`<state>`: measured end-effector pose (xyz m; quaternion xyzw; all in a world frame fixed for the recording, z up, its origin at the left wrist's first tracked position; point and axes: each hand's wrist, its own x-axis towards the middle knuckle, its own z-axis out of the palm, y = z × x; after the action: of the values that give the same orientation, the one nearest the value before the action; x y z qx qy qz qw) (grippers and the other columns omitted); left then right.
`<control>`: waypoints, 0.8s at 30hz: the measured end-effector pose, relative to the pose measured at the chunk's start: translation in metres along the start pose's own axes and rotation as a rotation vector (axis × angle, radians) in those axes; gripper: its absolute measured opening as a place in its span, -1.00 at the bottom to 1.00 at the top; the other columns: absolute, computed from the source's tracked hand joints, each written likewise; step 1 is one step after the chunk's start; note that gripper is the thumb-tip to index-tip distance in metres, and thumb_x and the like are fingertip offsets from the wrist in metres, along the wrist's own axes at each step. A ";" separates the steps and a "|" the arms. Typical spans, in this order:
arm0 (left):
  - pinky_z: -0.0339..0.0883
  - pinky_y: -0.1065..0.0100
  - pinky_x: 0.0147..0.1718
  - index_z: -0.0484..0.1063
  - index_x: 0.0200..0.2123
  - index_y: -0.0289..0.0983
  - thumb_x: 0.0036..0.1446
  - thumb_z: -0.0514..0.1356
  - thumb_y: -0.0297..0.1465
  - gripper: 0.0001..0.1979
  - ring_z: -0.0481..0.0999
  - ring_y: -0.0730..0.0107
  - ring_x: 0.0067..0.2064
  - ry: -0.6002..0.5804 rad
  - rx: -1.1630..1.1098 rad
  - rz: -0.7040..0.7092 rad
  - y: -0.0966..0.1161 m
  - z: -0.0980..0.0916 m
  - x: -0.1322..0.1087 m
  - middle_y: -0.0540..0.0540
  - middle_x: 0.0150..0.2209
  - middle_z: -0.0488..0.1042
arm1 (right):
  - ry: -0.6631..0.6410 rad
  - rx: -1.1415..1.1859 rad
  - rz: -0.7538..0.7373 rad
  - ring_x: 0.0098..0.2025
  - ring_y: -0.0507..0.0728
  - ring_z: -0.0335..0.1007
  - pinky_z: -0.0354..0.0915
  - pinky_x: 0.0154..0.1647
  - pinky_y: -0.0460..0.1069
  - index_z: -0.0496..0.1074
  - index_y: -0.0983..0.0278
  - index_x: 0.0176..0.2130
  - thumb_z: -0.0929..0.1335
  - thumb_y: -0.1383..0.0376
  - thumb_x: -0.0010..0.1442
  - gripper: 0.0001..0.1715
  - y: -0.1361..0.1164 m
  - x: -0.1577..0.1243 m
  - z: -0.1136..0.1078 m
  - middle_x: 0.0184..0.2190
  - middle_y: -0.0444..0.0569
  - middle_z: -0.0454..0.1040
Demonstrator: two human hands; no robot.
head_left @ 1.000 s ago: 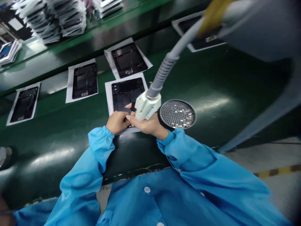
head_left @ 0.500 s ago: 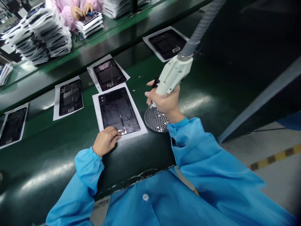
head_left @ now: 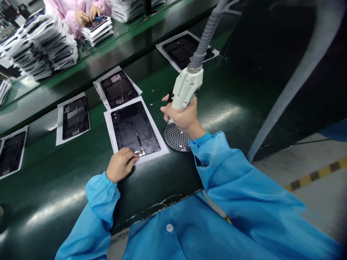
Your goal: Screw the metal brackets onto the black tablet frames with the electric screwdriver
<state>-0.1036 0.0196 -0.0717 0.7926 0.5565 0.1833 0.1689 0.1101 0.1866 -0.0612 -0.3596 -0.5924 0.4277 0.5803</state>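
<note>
With twelve o'clock at the top of the view, an open tablet casing lies on a white sheet on the dark green worktop, near the middle. The left hand sits at the casing's seven o'clock, fingers half curled, tips at a bright metal part by the near edge; whether they pinch anything I cannot tell, as the tips are partly hidden. Toward the casing's two o'clock, the right hand wraps closed around a pale tool, whose ribbed grey hose rises toward one o'clock. The tool's lower end stands over a round perforated dish, just beside the sheet at four o'clock. A second casing lies near at eleven o'clock, a third casing at nine, a fourth casing at one. Well beyond, at eleven o'clock, a co-worker's hands are on a stacked unit near white piles.
</note>
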 end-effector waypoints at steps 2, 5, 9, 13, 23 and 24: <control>0.40 0.33 -0.27 0.50 -0.32 -0.26 0.22 0.17 -0.42 -0.89 0.51 0.34 -0.27 0.015 -0.004 0.018 -0.001 0.001 0.000 -0.08 -0.33 0.52 | 0.003 0.001 -0.006 -0.70 0.00 0.27 0.33 -0.63 -0.04 0.39 0.26 -0.39 0.39 0.49 -0.07 -0.82 -0.001 0.001 -0.001 -0.71 -0.26 0.31; 0.39 0.37 -0.29 0.50 -0.33 -0.26 0.22 0.18 -0.42 -0.89 0.51 0.37 -0.29 0.074 -0.025 0.044 -0.002 0.006 0.002 -0.07 -0.35 0.52 | 0.029 0.032 -0.026 -0.71 -0.01 0.26 0.29 -0.66 -0.05 0.40 0.26 -0.37 0.41 0.45 -0.07 -0.82 -0.010 -0.001 -0.002 -0.71 -0.26 0.33; 0.36 0.29 -0.25 0.52 -0.37 -0.25 0.20 0.22 -0.29 -0.83 0.50 0.32 -0.28 0.228 0.059 -0.020 0.001 0.018 0.007 -0.08 -0.38 0.53 | 0.007 0.180 -0.061 -0.73 -0.01 0.24 0.30 -0.65 -0.05 0.39 0.23 -0.31 0.44 0.35 -0.04 -0.77 -0.033 -0.018 0.012 -0.73 -0.29 0.32; 0.31 0.10 -0.07 0.55 -0.28 -0.24 0.08 0.31 -0.14 -0.71 0.50 0.16 -0.10 0.340 0.181 -0.148 0.000 0.026 0.005 -0.15 -0.18 0.57 | -0.206 0.211 0.052 -0.70 0.00 0.28 0.32 -0.61 -0.03 0.39 0.23 -0.28 0.42 0.33 -0.03 -0.76 -0.047 -0.045 0.044 -0.71 -0.27 0.36; 0.26 -0.06 0.12 0.55 -0.13 -0.25 -0.10 0.40 -0.08 -0.50 0.32 -0.06 0.21 0.302 0.060 -0.203 -0.007 0.032 0.000 -0.26 0.13 0.42 | -0.377 0.148 0.159 -0.67 -0.01 0.29 0.37 -0.52 -0.02 0.38 0.28 -0.32 0.39 0.33 -0.04 -0.81 -0.029 -0.066 0.074 -0.71 -0.25 0.36; 0.25 -0.07 0.13 0.55 -0.12 -0.25 -0.11 0.41 -0.08 -0.49 0.31 -0.07 0.21 0.285 0.044 -0.212 -0.006 0.030 0.000 -0.26 0.13 0.42 | -0.391 0.149 0.163 -0.68 -0.01 0.29 0.37 -0.53 -0.02 0.37 0.27 -0.32 0.39 0.33 -0.04 -0.80 -0.029 -0.067 0.074 -0.71 -0.26 0.36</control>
<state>-0.0937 0.0200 -0.1008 0.6990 0.6591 0.2628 0.0891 0.0435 0.1076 -0.0570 -0.2727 -0.6293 0.5774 0.4429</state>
